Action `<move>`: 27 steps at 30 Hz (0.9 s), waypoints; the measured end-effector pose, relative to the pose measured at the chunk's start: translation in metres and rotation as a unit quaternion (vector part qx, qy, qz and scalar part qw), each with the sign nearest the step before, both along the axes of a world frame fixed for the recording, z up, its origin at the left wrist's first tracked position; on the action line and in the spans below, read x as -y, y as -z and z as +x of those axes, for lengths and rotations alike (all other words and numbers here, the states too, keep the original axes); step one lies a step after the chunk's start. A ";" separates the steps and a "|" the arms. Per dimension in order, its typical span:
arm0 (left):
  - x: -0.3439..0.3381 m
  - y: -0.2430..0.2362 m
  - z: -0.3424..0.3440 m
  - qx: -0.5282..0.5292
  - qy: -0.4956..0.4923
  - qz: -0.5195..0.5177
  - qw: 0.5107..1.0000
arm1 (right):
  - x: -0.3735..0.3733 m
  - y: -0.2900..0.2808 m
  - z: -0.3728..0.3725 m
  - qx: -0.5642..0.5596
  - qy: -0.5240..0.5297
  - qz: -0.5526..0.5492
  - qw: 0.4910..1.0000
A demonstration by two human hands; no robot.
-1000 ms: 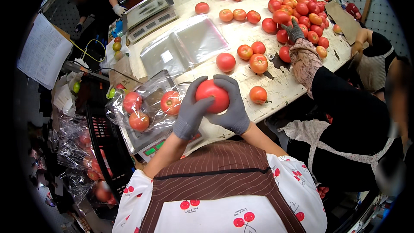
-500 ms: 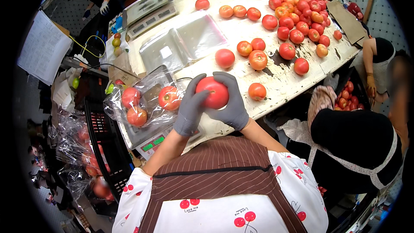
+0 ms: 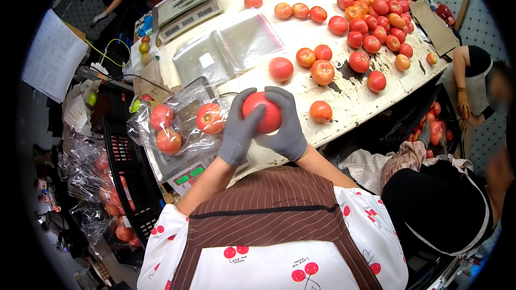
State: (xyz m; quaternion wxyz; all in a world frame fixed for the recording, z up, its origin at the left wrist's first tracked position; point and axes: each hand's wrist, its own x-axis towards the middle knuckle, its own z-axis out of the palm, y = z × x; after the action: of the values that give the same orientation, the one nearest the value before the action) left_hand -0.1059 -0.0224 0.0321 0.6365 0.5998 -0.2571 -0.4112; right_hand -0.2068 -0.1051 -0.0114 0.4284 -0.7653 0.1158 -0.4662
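Both my hands wear grey gloves and hold one large red tomato [image 3: 267, 116] between them, just above the table's near edge. My left hand [image 3: 239, 128] wraps its left side, the thumb lying across the front. Curled around its right side and underneath is my right hand [image 3: 288, 127]. Left of my hands, a clear plastic bag [image 3: 189, 108] with 3 tomatoes in it lies on a scale [image 3: 189, 174] with a lit green display. Beyond my hands, several loose tomatoes rest on the table, the nearest being a tomato [image 3: 321, 111] to the right.
A stack of clear bags [image 3: 250, 40] lies mid-table, with another scale [image 3: 191, 21] behind it. Tomatoes heap up [image 3: 376, 13] at the far right. A black basket [image 3: 124, 177] stands left beside bagged tomatoes. A co-worker [image 3: 435, 204] bends over a crate at right; others stand farther off.
The tomato has turned slightly in my hands, and its stem scar no longer shows. At right, the co-worker has bent lower, reaching into the tomato crate. A tomato at the far right edge has shifted rightward.
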 end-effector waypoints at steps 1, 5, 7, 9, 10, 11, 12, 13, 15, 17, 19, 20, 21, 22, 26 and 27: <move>0.000 0.000 0.001 -0.008 0.001 0.001 1.000 | 0.000 0.001 0.000 0.001 0.002 0.007 1.000; -0.003 0.005 0.004 -0.084 0.018 -0.047 0.995 | 0.000 0.003 0.001 0.002 0.000 0.027 1.000; -0.003 0.008 0.006 -0.092 0.028 -0.038 0.995 | 0.001 0.004 0.001 -0.002 -0.003 0.032 0.999; -0.003 0.009 0.006 -0.060 0.032 -0.032 0.997 | 0.001 0.005 0.000 -0.006 -0.008 0.035 0.999; -0.003 0.010 0.006 -0.044 0.034 -0.029 0.998 | 0.001 0.005 0.000 -0.006 -0.006 0.030 1.000; -0.003 0.011 0.006 -0.043 0.033 -0.030 0.998 | 0.001 0.006 0.000 -0.007 -0.004 0.025 1.000; -0.003 0.013 0.006 -0.041 0.032 -0.030 0.998 | 0.001 0.007 0.000 -0.007 -0.002 0.020 1.000; -0.002 0.014 0.006 -0.039 0.030 -0.031 0.998 | 0.000 0.006 -0.001 -0.009 0.000 0.015 1.000; -0.003 0.013 0.006 -0.023 0.023 -0.030 0.999 | -0.001 0.003 -0.001 -0.012 0.000 0.006 1.000; -0.004 0.010 0.003 0.009 0.015 -0.020 1.000 | -0.002 0.001 0.000 -0.010 0.001 0.003 1.000; -0.006 0.005 0.000 0.057 0.005 -0.002 0.998 | -0.005 0.000 0.001 -0.007 -0.004 0.005 1.000; -0.007 0.005 0.002 0.038 0.003 -0.009 0.999 | -0.006 0.000 0.002 -0.006 -0.006 0.008 1.000; -0.009 0.005 0.003 0.019 0.001 -0.016 1.000 | -0.007 0.000 0.003 -0.005 -0.007 0.011 1.000; -0.011 0.006 0.005 0.000 0.000 -0.024 1.000 | -0.009 0.000 0.004 -0.004 -0.008 0.021 1.000; -0.018 0.012 0.009 -0.096 0.014 -0.055 0.994 | -0.016 -0.001 0.005 -0.013 -0.015 0.060 0.998; -0.018 0.015 0.008 -0.103 0.027 -0.054 0.993 | -0.016 -0.002 0.000 -0.019 -0.010 0.069 0.997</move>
State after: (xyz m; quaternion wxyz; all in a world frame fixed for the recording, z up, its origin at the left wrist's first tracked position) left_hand -0.0974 -0.0044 0.0175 0.6796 0.5117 -0.2286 -0.4733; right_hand -0.2065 -0.0890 -0.0092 0.4824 -0.7441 0.1482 -0.4378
